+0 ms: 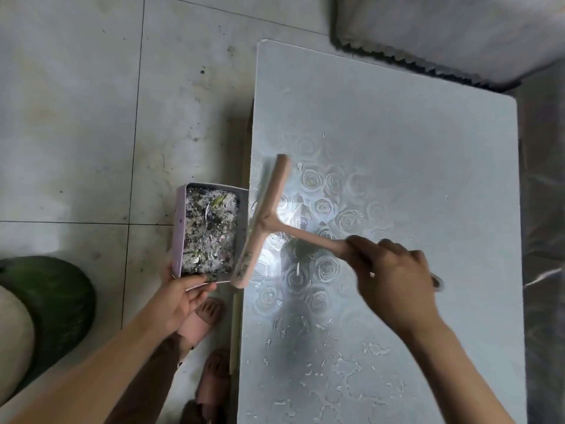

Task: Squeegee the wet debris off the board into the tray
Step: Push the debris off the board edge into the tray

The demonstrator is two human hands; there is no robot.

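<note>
The left hand [180, 296] reaches forward, thumb and fingers pinching the near rim of the tray [178, 228], which is held against the board's [412, 163] left edge. The right hand [394, 276] curls tightly round the squeegee [266, 221] handle. Its blade lies along that edge, just beside the tray full of debris [209, 231].

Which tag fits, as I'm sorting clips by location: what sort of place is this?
Probably a home, perhaps a kitchen or wash area: a grubby tiled floor, a wet rose-patterned board beside a tray of debris, and the person's feet in slippers.
</note>
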